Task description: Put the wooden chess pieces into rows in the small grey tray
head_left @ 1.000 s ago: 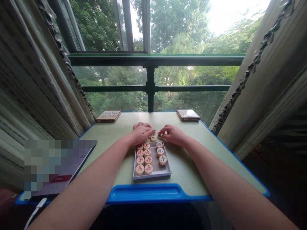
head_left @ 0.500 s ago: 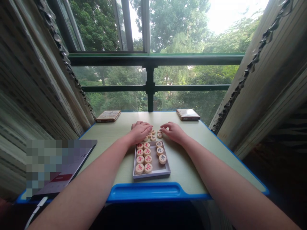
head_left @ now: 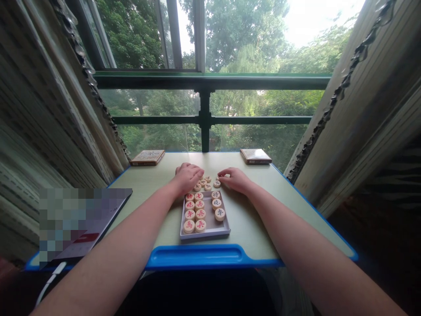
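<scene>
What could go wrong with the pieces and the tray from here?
The left hand is close beside the loose pieces beyond the tray, so it might nudge some aside. Inside the tray, the three dark-marked pieces have bare space beside them and could slide if it were bumped.

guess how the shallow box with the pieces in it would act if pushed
The box would probably slide without tipping, since it looks low and flat. The round pieces inside may shift, as they leave gaps.
</scene>
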{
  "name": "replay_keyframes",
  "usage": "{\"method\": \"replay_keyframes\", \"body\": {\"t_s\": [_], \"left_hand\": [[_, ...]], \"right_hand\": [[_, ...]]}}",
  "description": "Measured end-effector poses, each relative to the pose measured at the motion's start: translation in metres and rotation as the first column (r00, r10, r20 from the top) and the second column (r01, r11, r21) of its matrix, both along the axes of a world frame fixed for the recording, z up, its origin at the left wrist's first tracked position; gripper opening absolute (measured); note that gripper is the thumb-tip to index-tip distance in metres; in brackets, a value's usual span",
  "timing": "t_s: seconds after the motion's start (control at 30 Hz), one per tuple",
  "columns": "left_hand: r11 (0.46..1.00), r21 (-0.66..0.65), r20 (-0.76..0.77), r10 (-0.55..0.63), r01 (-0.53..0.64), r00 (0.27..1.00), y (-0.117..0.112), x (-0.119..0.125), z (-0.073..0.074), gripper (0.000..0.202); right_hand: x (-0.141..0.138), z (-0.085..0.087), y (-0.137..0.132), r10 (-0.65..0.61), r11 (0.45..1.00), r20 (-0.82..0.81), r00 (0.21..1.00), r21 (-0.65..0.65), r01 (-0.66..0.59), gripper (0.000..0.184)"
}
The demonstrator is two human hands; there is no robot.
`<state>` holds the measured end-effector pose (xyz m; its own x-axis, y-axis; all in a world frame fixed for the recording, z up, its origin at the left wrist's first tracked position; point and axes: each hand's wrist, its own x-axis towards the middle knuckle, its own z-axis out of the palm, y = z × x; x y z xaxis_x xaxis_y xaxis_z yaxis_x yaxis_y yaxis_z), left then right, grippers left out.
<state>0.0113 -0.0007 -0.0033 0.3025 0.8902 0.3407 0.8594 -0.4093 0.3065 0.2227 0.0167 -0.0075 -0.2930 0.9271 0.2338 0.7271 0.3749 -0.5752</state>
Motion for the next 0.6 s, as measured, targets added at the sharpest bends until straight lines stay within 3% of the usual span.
{"method": "replay_keyframes", "body": {"t_s": [0.13, 0.33, 0.6], "left_hand": [[1.000, 0.030, 0.015, 0.000, 0.000, 1.000, -0.0022, -0.0012, 0.0019, 0.044], [0.999, 0.051, 0.026, -0.001, -0.001, 1.000, -0.0041, -0.0031, 0.0045, 0.046], [0.997, 0.077, 0.041, -0.033, 0.030, 0.999, -0.0046, -0.0048, 0.0079, 0.047]], "right_hand": [[0.0009, 0.0019, -0.0010, -0.041, 0.999, 0.020, 0.999, -0.019, 0.041, 0.022], [0.0041, 0.0020, -0.0016, -0.004, 1.000, 0.074, 0.997, 0.018, 0.002, 0.025], [0.0058, 0.0028, -0.0066, -0.072, 0.997, -0.017, 0.997, 0.009, 0.072, 0.025]]}}
